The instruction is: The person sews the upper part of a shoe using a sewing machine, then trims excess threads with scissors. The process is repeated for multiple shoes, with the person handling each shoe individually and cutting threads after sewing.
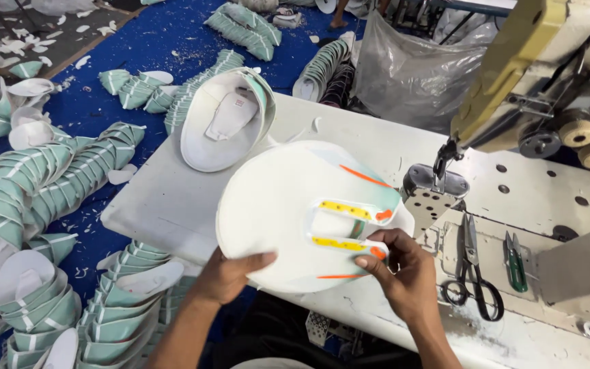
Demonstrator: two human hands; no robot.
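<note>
- I have both forearms rising from the bottom edge of the view, bare, and converging toward the centre.
- My left hand (230, 277) is at lower centre-left, wrist angled up and to the right. The thumb lies extended across the top, pointing right; the remaining fingers are curled underneath and hidden.
- My left hand's grip is a closed pinch, thumb above, fingers below.
- My right hand (401, 270) is at lower centre-right, back of the hand facing the camera, wrist bent inward.
- My right fingers (370, 254) are curled left and down, with the tips pressing in a closed grasp.
- The two hands are near each other but not touching.
</note>
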